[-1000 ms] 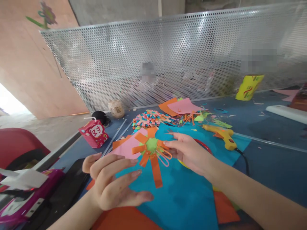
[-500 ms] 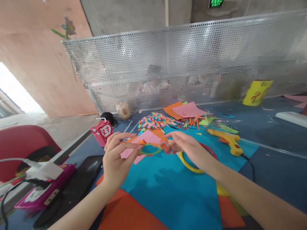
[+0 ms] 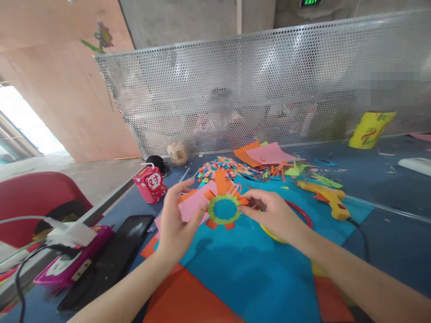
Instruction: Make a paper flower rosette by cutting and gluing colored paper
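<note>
A green paper ring (image 3: 211, 209) with orange paper strips around it is held up above a blue sheet (image 3: 249, 269). The thumb and fingers of my right hand (image 3: 269, 211) pinch its right side by an orange strip. My left hand (image 3: 177, 220) is at the ring's left, fingers apart, its thumb tip close to the rim; whether it touches is unclear. One orange strip (image 3: 221, 181) stands upright at the top of the ring. Behind it lies a pile of multicoloured fringed paper flowers (image 3: 224, 167).
A yellow glue gun (image 3: 328, 197) lies at the right, near red and yellow rings (image 3: 299, 213). At left are a red drink box (image 3: 150, 184), a black phone (image 3: 107, 260) and a magenta power strip (image 3: 76, 264). A perforated metal screen (image 3: 262, 89) stands behind.
The ring has turned from nearly edge-on to face me, with an orange strip now upright. My right hand has closed on its right side; my left fingers have opened away from it.
</note>
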### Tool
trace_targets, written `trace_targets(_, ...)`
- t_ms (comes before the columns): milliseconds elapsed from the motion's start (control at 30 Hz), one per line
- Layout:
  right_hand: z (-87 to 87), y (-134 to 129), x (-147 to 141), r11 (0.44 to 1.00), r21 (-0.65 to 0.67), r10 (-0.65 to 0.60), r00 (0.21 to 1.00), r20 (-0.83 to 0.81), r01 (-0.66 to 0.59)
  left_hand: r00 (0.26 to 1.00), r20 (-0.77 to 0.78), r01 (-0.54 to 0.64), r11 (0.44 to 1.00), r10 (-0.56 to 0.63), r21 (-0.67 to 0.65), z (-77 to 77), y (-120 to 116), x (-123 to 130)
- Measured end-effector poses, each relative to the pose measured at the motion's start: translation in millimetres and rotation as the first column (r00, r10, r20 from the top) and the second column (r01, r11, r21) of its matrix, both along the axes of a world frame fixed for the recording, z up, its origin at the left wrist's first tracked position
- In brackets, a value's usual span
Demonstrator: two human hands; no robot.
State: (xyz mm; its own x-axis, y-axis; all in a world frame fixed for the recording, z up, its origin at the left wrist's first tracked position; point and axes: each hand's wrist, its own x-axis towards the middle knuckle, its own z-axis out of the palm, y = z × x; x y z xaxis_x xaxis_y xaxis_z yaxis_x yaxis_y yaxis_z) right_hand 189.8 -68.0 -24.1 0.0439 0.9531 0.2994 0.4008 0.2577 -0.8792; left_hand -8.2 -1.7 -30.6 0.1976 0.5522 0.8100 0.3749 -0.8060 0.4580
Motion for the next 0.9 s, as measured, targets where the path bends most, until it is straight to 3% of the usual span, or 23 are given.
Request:
trace_targets(33, 0.4, -1, 0, 1.0, -0.008, 0.004, 1.0, -0.012, -0.004, 0.998, -0.049, -0.036, 0.984, 0.045, 0.172, 1.8, -1, -3)
trace_targets(100, 0.6, -2, 0, 0.999, -0.024, 0.028, 1.0, -0.002, -0.028, 0.981, -0.179, 0.026, 0.877, 0.069, 0.481, 5.2, -3, -8)
trace_targets(167, 0.8, -4, 0, 0.997, -0.038, 0.068, 0.997, 0.035, -0.066, 0.95, -0.306, 0.151, 0.784, 0.053, 0.602, 7.7, -4, -10)
trace_targets(233, 1.0, -5, -1, 0.995, -0.033, 0.099, 0.992, 0.072, -0.097, 0.934, -0.352, 0.176, 0.782, 0.059, 0.597, 9.5, -5, -10)
trace_targets(333, 1.6, -7, -3, 0.994, 0.025, 0.103, 0.985, 0.138, -0.108, 0.935, -0.345, 0.119, 0.839, 0.086, 0.532, 11.9, -6, -8)
trace_targets(467, 1.5, -12, -2, 0.967, 0.232, 0.021, 0.943, 0.333, -0.104, 0.941, -0.332, 0.107, 0.871, 0.067, 0.479, 14.2, -8, -7)
trace_targets(633, 0.8, -15, -1, 0.873, 0.467, -0.132, 0.854, 0.503, -0.14, 0.951, -0.302, 0.079, 0.891, 0.067, 0.447, 15.1, -11, -9)
trace_targets(733, 1.6, -17, 0, 0.785, 0.584, -0.209, 0.8, 0.562, -0.206, 0.955, -0.293, 0.1, 0.881, 0.045, 0.462, 16.0, -13, -10)
trace_targets(900, 6.8, -23, 1, 0.705, 0.659, -0.305, 0.726, 0.617, -0.264, 0.943, -0.328, 0.116, 0.871, 0.055, 0.478, 19.1, -20, -12)
